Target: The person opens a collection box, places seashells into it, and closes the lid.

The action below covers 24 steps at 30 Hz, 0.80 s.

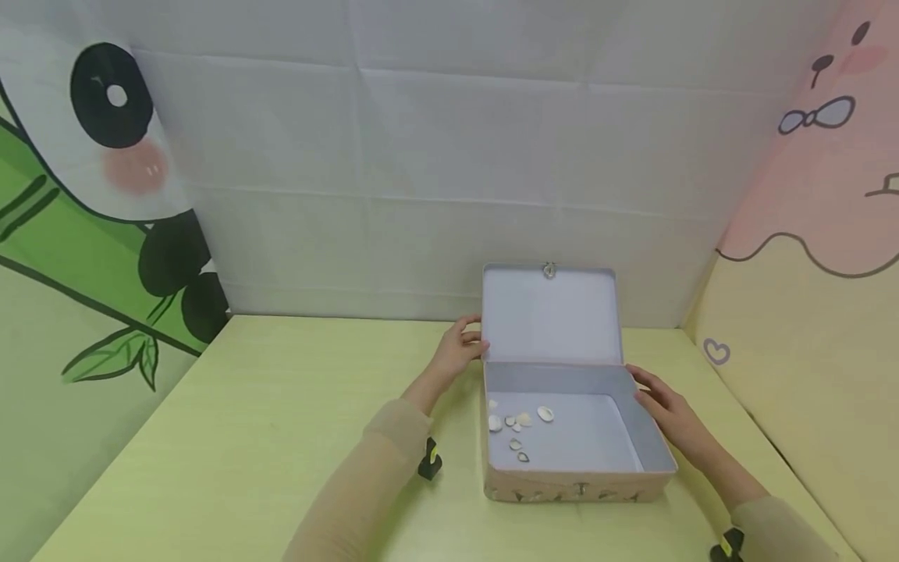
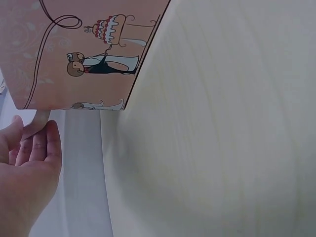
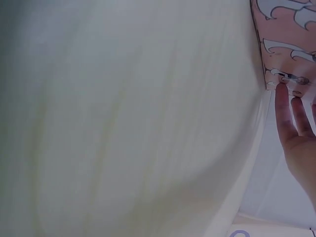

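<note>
A rectangular tin box (image 1: 581, 485) stands with its hinged lid (image 1: 551, 312) raised. Several small seashells (image 1: 545, 414) lie in the left half of its pale interior. My left hand (image 1: 455, 351) pinches the lid's left edge between thumb and fingers; the left wrist view shows that hand (image 2: 32, 163) beside the tin's pink printed side (image 2: 84, 54). At the rear right corner of the tin, my right hand (image 1: 667, 410) rests its fingers on the outside. In the right wrist view, extended fingers (image 3: 284, 111) touch the printed wall (image 3: 291, 49).
The tin stands on a pale yellow table (image 1: 302, 390), right of its middle. Behind it hangs a creased white cloth (image 1: 421, 156). Painted panels with cartoon figures flank the table, a green one (image 1: 77, 257) at left and a pink and yellow one (image 1: 808, 328) at right.
</note>
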### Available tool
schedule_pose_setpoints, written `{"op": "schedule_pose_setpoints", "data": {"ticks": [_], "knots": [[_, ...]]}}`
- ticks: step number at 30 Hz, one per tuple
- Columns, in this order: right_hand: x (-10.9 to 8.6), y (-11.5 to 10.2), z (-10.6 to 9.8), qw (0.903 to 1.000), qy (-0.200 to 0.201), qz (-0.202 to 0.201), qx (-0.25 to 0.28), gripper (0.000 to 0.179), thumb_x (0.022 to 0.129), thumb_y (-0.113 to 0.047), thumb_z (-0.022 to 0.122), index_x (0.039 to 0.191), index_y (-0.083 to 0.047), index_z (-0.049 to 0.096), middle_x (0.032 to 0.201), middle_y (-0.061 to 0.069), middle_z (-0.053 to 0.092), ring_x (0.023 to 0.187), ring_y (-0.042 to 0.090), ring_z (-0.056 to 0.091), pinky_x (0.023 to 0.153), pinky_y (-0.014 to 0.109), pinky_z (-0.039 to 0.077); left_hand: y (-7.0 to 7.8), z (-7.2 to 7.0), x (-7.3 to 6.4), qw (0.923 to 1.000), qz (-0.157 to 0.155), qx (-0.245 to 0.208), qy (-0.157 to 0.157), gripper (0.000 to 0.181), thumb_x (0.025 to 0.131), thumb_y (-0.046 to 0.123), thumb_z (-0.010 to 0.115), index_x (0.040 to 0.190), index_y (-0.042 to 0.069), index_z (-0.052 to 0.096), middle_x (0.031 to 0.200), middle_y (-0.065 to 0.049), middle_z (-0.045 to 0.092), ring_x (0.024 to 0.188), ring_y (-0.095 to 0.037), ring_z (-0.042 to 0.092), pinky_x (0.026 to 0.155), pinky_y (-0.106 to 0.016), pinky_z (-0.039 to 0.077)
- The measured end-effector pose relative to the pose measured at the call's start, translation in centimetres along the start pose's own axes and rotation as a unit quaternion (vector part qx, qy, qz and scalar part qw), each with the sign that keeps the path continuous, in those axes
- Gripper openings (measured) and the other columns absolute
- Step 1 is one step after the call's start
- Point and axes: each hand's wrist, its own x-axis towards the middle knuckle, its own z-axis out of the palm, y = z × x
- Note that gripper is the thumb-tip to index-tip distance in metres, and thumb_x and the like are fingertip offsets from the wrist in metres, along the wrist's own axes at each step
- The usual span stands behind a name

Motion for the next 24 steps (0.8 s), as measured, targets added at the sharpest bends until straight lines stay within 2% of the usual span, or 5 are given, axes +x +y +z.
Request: {"op": "schedule_pose_setpoints", "data": {"ticks": [8, 14, 19, 22, 24], "knots": [[0.4, -0.1, 0.1, 0.9997, 0.022, 0.001, -0.012, 0.048, 0.101, -0.019, 0.042, 0.145, -0.001, 0.030, 0.138, 0.032, 0.039, 0.100, -0.005, 0.056, 0.075, 0.022, 0.052, 0.4, 0.1, 0.3, 0.9997, 0.023, 0.004, -0.005, 0.055, 0.088, -0.007, 0.058, 0.139, 0.003, 0.038, 0.121, -0.027, 0.059, 0.109, -0.031, 0.059, 0.082, -0.034, 0.054], [0.6, -0.4, 0.4, 0.9994, 0.032, 0.003, -0.011, 0.047, 0.101, -0.016, 0.043, 0.143, 0.002, 0.032, 0.134, 0.034, 0.043, 0.097, 0.000, 0.059, 0.072, 0.024, 0.053, 0.6, 0.0, 0.4, 0.9995, 0.026, 0.005, -0.017, 0.054, 0.091, -0.005, 0.056, 0.140, 0.004, 0.036, 0.124, -0.028, 0.056, 0.110, -0.033, 0.059, 0.085, -0.037, 0.053], [0.8, -0.4, 0.4, 0.9992, 0.034, 0.007, -0.021, 0.047, 0.101, -0.017, 0.044, 0.143, 0.000, 0.032, 0.136, 0.033, 0.042, 0.096, 0.001, 0.059, 0.072, 0.024, 0.052, 1.1, -0.1, 0.5, 0.9996, 0.019, 0.010, -0.018, 0.050, 0.092, 0.002, 0.057, 0.139, 0.006, 0.038, 0.123, -0.024, 0.058, 0.110, -0.032, 0.059, 0.089, -0.038, 0.051], [0.8, -0.5, 0.4, 0.9991, 0.034, 0.012, -0.021, 0.047, 0.101, -0.017, 0.043, 0.144, 0.000, 0.032, 0.136, 0.032, 0.042, 0.097, 0.001, 0.059, 0.072, 0.023, 0.052, 1.4, -0.2, 0.5, 0.9994, 0.028, 0.016, -0.012, 0.045, 0.093, 0.007, 0.058, 0.135, 0.005, 0.042, 0.120, -0.021, 0.061, 0.108, -0.030, 0.061, 0.088, -0.037, 0.052], [0.9, -0.5, 0.3, 0.9991, 0.035, 0.013, -0.020, 0.047, 0.101, -0.017, 0.043, 0.144, 0.000, 0.032, 0.136, 0.032, 0.042, 0.096, 0.002, 0.059, 0.072, 0.023, 0.052, 1.6, -0.2, 0.4, 0.9984, 0.052, 0.021, -0.006, 0.041, 0.093, 0.011, 0.060, 0.130, 0.004, 0.046, 0.116, -0.019, 0.063, 0.104, -0.028, 0.063, 0.084, -0.035, 0.053]]}}
